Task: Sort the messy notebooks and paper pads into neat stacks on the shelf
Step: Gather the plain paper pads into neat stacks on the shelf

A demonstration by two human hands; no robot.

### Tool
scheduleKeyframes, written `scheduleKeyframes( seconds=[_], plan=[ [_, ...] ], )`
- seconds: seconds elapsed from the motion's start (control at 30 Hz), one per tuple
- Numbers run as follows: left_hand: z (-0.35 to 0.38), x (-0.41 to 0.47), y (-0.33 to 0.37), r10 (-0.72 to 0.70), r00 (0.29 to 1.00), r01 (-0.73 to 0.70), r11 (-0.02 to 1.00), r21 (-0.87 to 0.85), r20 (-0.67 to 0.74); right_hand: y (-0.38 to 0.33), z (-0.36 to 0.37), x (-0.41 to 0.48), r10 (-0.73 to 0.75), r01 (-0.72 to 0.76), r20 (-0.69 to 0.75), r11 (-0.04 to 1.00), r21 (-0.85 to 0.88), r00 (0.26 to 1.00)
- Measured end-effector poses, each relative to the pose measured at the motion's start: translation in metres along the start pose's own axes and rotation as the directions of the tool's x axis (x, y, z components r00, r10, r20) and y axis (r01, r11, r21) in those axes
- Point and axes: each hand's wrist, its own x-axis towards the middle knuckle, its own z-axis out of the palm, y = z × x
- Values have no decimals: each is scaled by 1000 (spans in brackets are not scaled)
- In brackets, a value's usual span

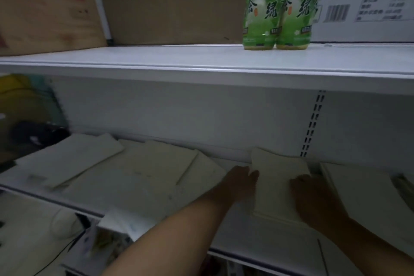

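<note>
The shelving is white metal. Its upper shelf [156,58] runs the whole width, with a plain white back panel [179,114] beneath it and a slotted upright [313,123] set into that panel on the right. On the upper shelf, one green-labelled bottle [259,18] stands upright, touching a second bottle [295,13] on its right. Brown cardboard boxes [174,6] stand behind them to the left, and a white carton [367,2] with a barcode stands to the right.

The lower shelf [242,231] sits in shadow. Pale notebooks lie flat on it at loose angles: one [74,159] at the far left, and another [161,159] beside it, overlapping its neighbours. A further pad [363,188] lies at the right end, close to the front lip.

Between them lies the pad [275,177] that both hands are on. Its far corner tilts up against the back panel just left of the upright. The left hand [242,177] grips its left edge with the thumb on top. The right hand [309,188] rests on its near right part, but blur hides whether those fingers lie flat or curl over the edge.

There is a bare strip of shelf near the lip, between the two forearms. The gap under the upper shelf is tall. At the far left edge, dark and yellow shapes [22,101] crowd in, too blurred to name. Below the lip, more white items [125,222] show, also unclear.
</note>
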Motion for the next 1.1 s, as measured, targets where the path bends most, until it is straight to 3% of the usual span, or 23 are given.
scheduleKeyframes(
  seconds=[0.1,0.2,0.3,0.47,0.6,0.77,0.93,1.1],
  plan=[
    [-21,-22,-22,86,996,-81,977,195,-20,-1,-3,4,-47,49,21,996,-70,999],
    [-54,-46,-63,149,988,-123,929,349,-49,-8,-25,12,-19,39,154,991,-125,988],
    [-101,-68,-115,123,988,-71,896,438,-92,-43,-47,17,7,-1,72,996,-84,997],
    [-184,-112,-219,14,982,101,809,579,-191,-175,-66,21,-258,265,-59,933,245,964],
    [-237,-162,-293,-94,957,215,863,457,-273,-283,-83,16,-466,451,-23,841,297,884],
    [-265,-209,-352,-119,934,229,923,310,-336,-377,-87,12,-561,567,-100,788,240,822],
    [-276,-226,-392,-114,917,202,959,199,-381,-433,-82,25,-535,548,-128,789,277,835],
    [-281,-218,-422,-119,904,168,982,86,-410,-470,-81,65,-347,348,-104,776,527,932]
  ],
)
